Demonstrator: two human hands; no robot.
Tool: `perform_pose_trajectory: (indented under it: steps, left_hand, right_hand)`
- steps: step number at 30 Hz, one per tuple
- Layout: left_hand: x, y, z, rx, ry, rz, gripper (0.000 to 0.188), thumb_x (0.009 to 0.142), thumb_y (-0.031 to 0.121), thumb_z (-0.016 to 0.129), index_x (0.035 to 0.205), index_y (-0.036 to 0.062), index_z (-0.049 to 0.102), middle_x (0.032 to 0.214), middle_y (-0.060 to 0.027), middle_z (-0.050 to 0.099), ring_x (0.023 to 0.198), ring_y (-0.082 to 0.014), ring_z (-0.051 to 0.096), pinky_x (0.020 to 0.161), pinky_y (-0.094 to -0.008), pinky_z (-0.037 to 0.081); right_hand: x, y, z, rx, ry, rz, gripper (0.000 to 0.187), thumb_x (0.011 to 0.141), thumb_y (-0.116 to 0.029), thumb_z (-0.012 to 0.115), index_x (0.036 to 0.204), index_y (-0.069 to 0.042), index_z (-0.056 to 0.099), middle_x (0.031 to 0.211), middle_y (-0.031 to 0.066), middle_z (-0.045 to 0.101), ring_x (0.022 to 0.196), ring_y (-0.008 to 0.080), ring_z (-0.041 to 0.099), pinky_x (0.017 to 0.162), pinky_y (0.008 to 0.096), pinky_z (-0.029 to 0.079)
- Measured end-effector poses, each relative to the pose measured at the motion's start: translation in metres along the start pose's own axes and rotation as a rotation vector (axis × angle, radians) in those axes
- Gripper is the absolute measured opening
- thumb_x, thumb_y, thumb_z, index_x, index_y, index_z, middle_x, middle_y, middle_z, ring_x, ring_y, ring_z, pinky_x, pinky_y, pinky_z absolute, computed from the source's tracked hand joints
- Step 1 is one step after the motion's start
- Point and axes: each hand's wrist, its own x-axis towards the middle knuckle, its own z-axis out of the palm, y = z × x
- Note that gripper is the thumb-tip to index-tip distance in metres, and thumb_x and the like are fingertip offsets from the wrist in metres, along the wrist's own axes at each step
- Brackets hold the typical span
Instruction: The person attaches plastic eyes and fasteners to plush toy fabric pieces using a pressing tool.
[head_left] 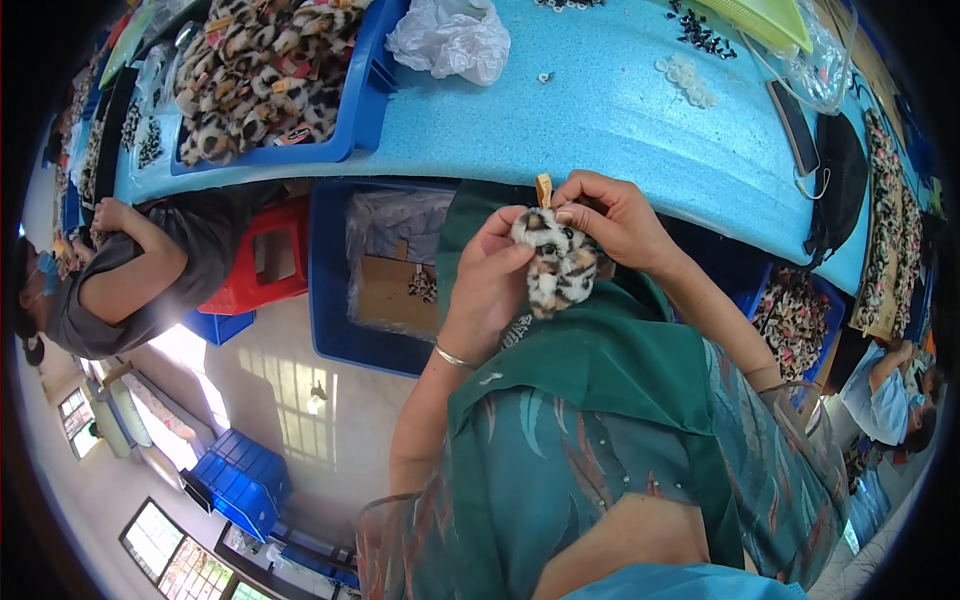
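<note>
A small plush toy with black, white and tan spotted fur is held between my two hands, just off the table's near edge and above my green apron. Dark round eyes show on its upper part, and a tan ribbon-like tab sticks up from its top. My left hand is closed around the toy's left side, thumb on its front. My right hand pinches the toy's upper right, its fingers bent near the tab. What lies under the right fingertips is hidden.
The blue table bears a blue crate heaped with spotted furry pieces, a crumpled plastic bag, small black parts, clear discs and a phone. A blue bin stands below. People sit on both sides.
</note>
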Motion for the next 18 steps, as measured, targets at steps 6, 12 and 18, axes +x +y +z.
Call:
perform_pose_trajectory:
  steps: [6, 12, 18]
  left_hand:
    - [-0.007, 0.006, -0.004, 0.21, -0.02, -0.117, 0.032, 0.086, 0.012, 0.069, 0.112, 0.0019, 0.054, 0.105, -0.005, 0.06, 0.095, -0.0112, 0.057, 0.087, -0.028, 0.046]
    - [-0.003, 0.0, -0.002, -0.06, 0.05, -0.028, 0.031, 0.09, 0.009, 0.062, 0.118, -0.0004, 0.053, 0.113, -0.0078, 0.061, 0.104, -0.0163, 0.058, 0.092, -0.0322, 0.044]
    - [-0.001, -0.006, -0.001, -0.185, 0.12, -0.017, 0.027, 0.093, 0.014, 0.06, 0.116, 0.0006, 0.054, 0.112, -0.0076, 0.062, 0.102, -0.0168, 0.058, 0.092, -0.0326, 0.043]
  right_hand:
    - [0.015, -0.022, -0.003, -0.398, -0.154, -0.325, 0.01, 0.081, -0.003, 0.067, 0.091, -0.005, 0.067, 0.083, 0.0027, 0.059, 0.076, 0.0128, 0.056, 0.071, 0.0269, 0.044]
    - [0.016, -0.035, 0.009, -0.698, 0.304, -0.702, 0.015, 0.072, -0.018, 0.076, 0.081, -0.011, 0.067, 0.091, 0.0033, 0.058, 0.091, 0.0231, 0.055, 0.087, 0.0365, 0.036]
    - [-0.007, -0.023, 0.024, -0.912, 0.261, -0.823, 0.028, 0.064, -0.023, 0.079, 0.084, -0.012, 0.063, 0.093, 0.0014, 0.056, 0.092, 0.0235, 0.054, 0.088, 0.0434, 0.033]
